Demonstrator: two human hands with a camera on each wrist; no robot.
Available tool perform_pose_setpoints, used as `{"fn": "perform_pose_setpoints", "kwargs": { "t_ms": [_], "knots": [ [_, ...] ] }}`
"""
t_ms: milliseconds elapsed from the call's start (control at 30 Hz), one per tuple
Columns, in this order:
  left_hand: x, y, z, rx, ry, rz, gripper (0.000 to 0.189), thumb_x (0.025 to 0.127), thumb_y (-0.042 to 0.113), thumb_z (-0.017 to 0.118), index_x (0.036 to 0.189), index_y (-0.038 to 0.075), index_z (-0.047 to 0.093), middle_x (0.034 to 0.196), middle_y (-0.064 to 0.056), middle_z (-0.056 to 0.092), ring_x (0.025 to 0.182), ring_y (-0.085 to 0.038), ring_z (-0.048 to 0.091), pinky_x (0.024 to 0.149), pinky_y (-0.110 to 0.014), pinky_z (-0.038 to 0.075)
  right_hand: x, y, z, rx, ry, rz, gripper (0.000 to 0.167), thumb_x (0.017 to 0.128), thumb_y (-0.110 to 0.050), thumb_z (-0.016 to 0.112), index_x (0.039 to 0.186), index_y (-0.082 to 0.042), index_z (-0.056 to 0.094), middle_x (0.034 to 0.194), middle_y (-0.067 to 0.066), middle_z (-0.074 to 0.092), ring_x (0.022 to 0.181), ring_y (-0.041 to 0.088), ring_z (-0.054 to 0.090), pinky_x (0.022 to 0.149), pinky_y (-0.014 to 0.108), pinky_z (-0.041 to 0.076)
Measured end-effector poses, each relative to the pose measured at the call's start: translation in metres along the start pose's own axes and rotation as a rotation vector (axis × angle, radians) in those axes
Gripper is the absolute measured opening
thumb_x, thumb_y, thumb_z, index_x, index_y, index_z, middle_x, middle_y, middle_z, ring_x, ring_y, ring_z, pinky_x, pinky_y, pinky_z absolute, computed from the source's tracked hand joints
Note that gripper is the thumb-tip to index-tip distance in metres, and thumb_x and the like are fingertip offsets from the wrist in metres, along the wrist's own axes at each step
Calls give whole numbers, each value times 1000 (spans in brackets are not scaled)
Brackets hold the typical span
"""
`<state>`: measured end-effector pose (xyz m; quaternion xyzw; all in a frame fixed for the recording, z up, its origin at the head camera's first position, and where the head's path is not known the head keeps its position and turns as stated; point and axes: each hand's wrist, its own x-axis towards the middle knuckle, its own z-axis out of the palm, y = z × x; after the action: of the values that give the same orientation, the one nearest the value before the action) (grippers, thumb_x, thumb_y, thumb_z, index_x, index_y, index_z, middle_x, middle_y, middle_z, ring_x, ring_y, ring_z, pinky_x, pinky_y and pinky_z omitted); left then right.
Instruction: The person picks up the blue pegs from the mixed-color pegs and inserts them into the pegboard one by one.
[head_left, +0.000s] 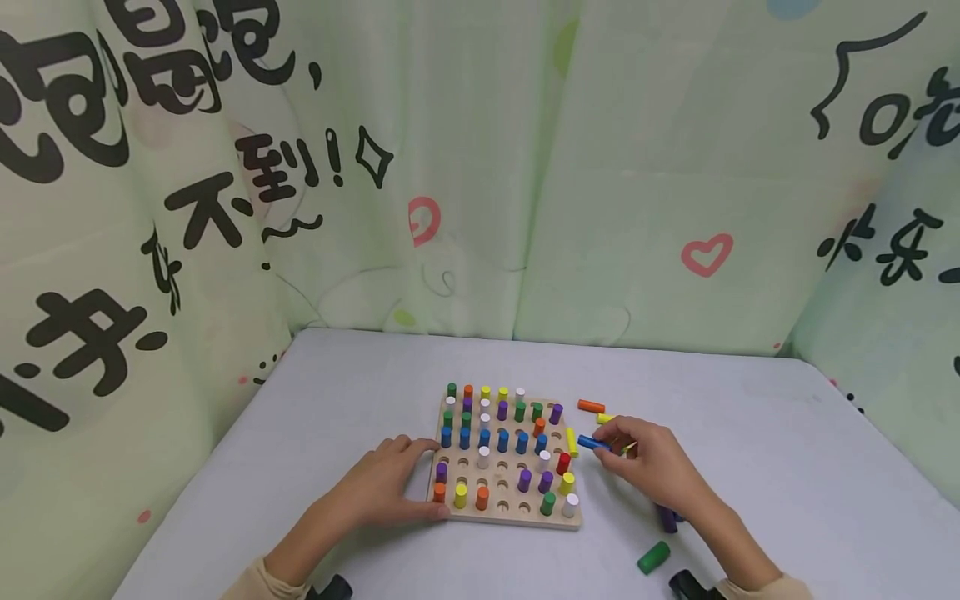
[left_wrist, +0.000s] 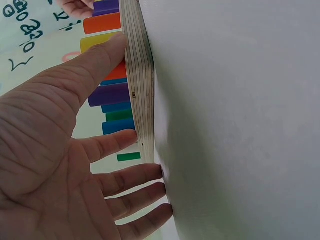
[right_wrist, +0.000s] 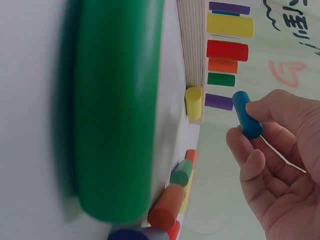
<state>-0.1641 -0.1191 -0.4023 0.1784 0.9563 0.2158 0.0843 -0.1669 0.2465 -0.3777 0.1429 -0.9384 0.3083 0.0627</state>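
Note:
A wooden pegboard (head_left: pixel 512 521) lies on the table, with rows of coloured wooden pegs standing in its holes, among them a row of blue ones. My left hand (head_left: pixel 382 483) rests at its left side; the thumb touches the front left corner and the index fingertip the left edge, fingers fairly straight. Just off the board's right edge, my right hand (head_left: pixel 652 458) pinches a blue peg (right_wrist: pixel 246 115) between thumb and fingers. The peg is tilted and points toward the board. Beside the right edge lies a yellow peg (head_left: pixel 572 442).
Loose pegs lie right of the board: an orange one (head_left: pixel 591 406) farther back, a dark purple one (head_left: pixel 667 518) partly under the right forearm, and a green one (head_left: pixel 654 557) near the front. A printed curtain (head_left: pixel 480 167) hangs behind the white table (head_left: pixel 360 367).

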Motion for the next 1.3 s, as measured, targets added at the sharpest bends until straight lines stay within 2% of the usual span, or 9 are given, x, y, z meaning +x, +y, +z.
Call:
{"fn": "perform_pose_setpoints", "kwargs": {
  "t_ms": [567, 1300],
  "knots": [
    [0, -1, 0, 3, -1, 3, 88, 72, 65, 84, 141, 17, 57, 128, -15, 61, 112, -31, 58, 96, -58, 51, 10, -6, 15, 27, 49, -92, 13, 88, -3, 77, 101, -5, 73, 96, -1, 72, 81, 12, 63, 68, 22, 52],
    [-1, 4, -4, 14, -12, -26, 88, 71, 65, 84, 141, 18, 57, 125, -12, 61, 112, -29, 58, 97, -56, 51, 21, -18, 24, 45, -29, -85, 16, 90, -6, 77, 106, -5, 75, 99, 1, 73, 82, 12, 63, 68, 21, 54]
  ]
}}
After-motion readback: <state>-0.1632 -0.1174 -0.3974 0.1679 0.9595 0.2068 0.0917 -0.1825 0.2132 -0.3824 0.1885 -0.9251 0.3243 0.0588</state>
